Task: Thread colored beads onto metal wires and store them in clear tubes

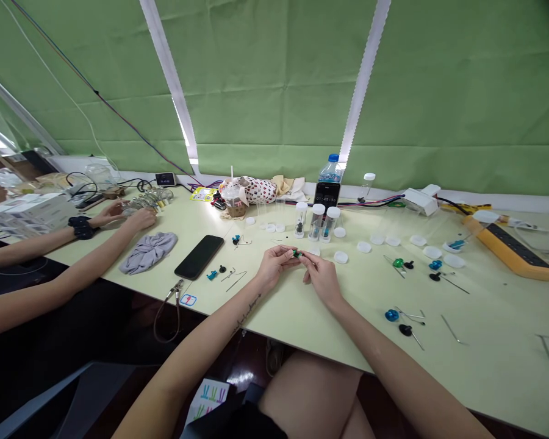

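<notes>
Nearest the camera, the person's bare knee (pixel 311 396) sits below the counter (pixel 302 329) edge, with both forearms reaching forward over it.

**Hand state**
- Left hand (pixel 274 263): fingers curled, thumb and fingertips pinched on a small green-and-black part (pixel 296 252).
- Right hand (pixel 322 277): fingertips closed on the same part from the opposite end.

**Part location**
The part is held between the two hands, just above the counter and in front of three capped vials (pixel 317 221). Whether a metal pin is fitted to it cannot be told at this size.

**Step in hand**
By judgement, the part is being fitted or adjusted at the fingertips. It has not been set down or placed in a vial.

**Next move calls for**
- A steady left pinch.
- Fine movement of the right fingertips.
- Care not to drop the part among the loose white caps (pixel 341 257).

**Surroundings**
- A black phone (pixel 199 256) lies to the left.
- A blue knob (pixel 392 315) and a black knob (pixel 405 330) with pins lie to the right, well apart from the hands.
- A co-worker's hands (pixel 139 219) work at the far left, beside a grey cloth (pixel 149 251).
</notes>
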The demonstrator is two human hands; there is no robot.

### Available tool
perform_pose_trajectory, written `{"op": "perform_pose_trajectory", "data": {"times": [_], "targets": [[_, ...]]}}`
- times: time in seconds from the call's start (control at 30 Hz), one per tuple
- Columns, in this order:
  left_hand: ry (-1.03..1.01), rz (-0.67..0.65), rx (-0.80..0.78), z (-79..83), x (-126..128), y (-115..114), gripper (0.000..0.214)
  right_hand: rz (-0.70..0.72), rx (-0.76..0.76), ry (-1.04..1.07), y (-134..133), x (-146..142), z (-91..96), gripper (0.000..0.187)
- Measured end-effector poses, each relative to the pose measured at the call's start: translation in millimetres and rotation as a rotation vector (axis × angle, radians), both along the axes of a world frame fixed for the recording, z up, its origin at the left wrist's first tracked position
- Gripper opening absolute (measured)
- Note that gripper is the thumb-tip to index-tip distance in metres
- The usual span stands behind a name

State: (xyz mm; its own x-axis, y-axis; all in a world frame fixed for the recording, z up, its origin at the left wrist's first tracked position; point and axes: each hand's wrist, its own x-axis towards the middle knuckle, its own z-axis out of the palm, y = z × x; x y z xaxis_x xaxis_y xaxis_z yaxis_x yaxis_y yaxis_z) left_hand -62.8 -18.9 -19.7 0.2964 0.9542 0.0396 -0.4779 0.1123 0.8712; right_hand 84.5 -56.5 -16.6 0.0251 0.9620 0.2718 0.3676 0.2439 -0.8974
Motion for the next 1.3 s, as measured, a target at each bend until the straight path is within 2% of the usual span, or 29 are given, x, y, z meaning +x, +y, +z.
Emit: {"op": "perform_pose_trajectory", "data": {"times": [0.1, 0.17, 0.27, 0.47, 0.63, 0.7, 0.87, 1.07, 1.3], "targets": [[0.005, 0.009, 0.009, 1.1, 0.5, -0.5, 0.030, -0.002, -0.004, 0.089, -0.9, -1.6, 0.3, 0.051], [0.012, -0.003, 0.009, 2.4, 0.7, -1.3, 0.030, 0.001, 0.004, 0.110, -1.8, -1.8, 0.4, 0.045], [0.012, -0.016, -0.002, 3.6, 0.8, -2.3, 0.030, -0.006, 0.025, 0.082, -2.8, -1.0, 1.0, 0.037], [0.011, -0.015, -0.009, 1.5, 1.3, -1.2, 0.030, -0.023, 0.025, -0.014, -2.2, 0.9, 2.6, 0.043], [0.010, 0.020, 0.000, 2.4, 1.8, -0.7, 0.030, -0.005, -0.004, 0.100, -1.1, -1.5, 0.8, 0.049], [0.012, 0.020, -0.002, 3.2, 1.9, -1.0, 0.030, 0.005, -0.001, 0.123, -0.7, -2.2, -0.2, 0.044], [0.001, 0.000, 0.000, 4.0, 1.9, -2.6, 0.029, 0.003, 0.027, 0.084, 0.0, -1.1, -1.5, 0.031], [0.019, 0.000, -0.007, 4.1, 1.2, -2.4, 0.029, -0.011, 0.011, 0.030, 1.6, 0.4, -3.5, 0.038], [0.007, 0.021, 0.001, 3.1, 2.2, -2.0, 0.029, 0.005, 0.020, 0.131, -0.7, -1.4, 0.4, 0.035]]}}
